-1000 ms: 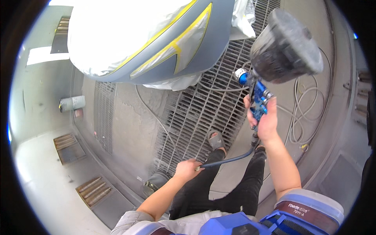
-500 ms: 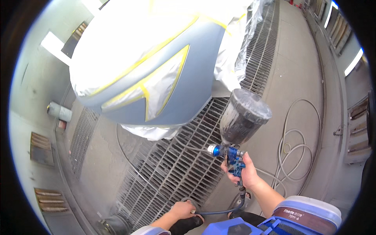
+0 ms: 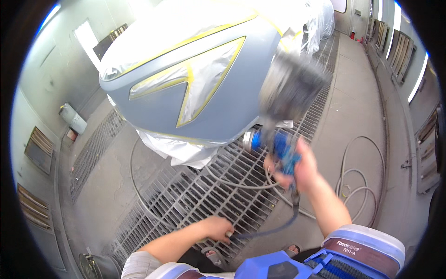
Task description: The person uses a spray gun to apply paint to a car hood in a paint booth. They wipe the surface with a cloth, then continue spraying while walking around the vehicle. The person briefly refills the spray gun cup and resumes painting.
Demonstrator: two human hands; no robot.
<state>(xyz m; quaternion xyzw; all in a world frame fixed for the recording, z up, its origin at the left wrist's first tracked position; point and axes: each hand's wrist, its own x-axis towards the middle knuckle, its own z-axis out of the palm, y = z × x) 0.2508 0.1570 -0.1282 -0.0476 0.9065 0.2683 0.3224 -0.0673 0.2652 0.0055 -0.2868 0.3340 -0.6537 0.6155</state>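
Observation:
My right hand [image 3: 302,162] is wrapped round the handle of a blue spray gun [image 3: 281,148]. The gun is smeared by motion, and its silver-ringed nozzle faces left. On top of it sits a dark, paint-stained cup [image 3: 291,88]. From the handle's foot an air hose [image 3: 272,229] curves down to my left hand [image 3: 218,229], which is closed on it low over the floor. Ahead of the gun is a grey car bumper [image 3: 195,111], edged with yellow tape. White masking film [image 3: 209,90] fills its notched opening; more sheeting covers the body above. The cup overlaps the bumper's right edge.
A metal floor grating [image 3: 186,204] runs under the car and beside my feet. Coiled hose [image 3: 357,186] lies on the floor at right. A grey cylinder [image 3: 73,118] leans by the left wall. A dark round container [image 3: 95,266] stands at lower left. Blue respirator parts [image 3: 274,267] fill the lower edge.
The view has tilted up, showing more of the room's far end. My right hand has raised the spray gun, now blurred. My left hand has come up slightly, still on the hose.

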